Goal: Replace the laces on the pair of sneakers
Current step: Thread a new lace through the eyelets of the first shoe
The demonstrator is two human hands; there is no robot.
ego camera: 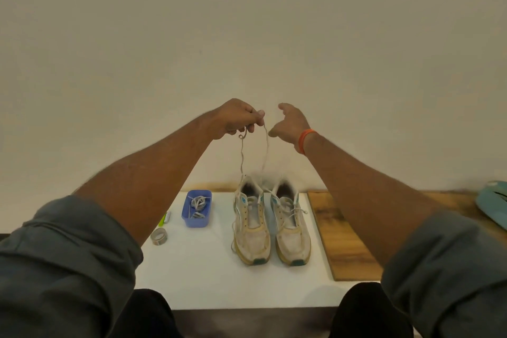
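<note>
1. The pair of sneakers (271, 228) is white with yellowed, dirty mesh toes, tan midsoles and teal patches at the toe tips and by the collars. They stand side by side on the white tabletop (203, 269), toes toward the person, well below the raised hands.
2. The left sneaker (251, 223) has bare eyelets along most of its throat. A thin, grubby off-white lace (242, 158) rises from its collar in two strands up to the pinch above.
3. The right sneaker (290, 225) is laced, with loose ends lying across its tongue toward the wooden board (340, 239).
4. The left hand (238, 118) is curled closed, thumb and fingertips pinching the lace where the strands meet; a short curl of lace hangs just under the fist.
5. The right hand (289, 122) hangs just beside that pinch, fingers loosely spread, thumb out, holding nothing. One strand runs close past its thumb; whether they touch cannot be told. An orange wristband (306, 140) circles its wrist.
6. Below and left of the pinch sits a blue tub (197, 208) holding coiled laces, with a roll of tape (159, 236) and a green marker (164, 219) nearby.
</note>
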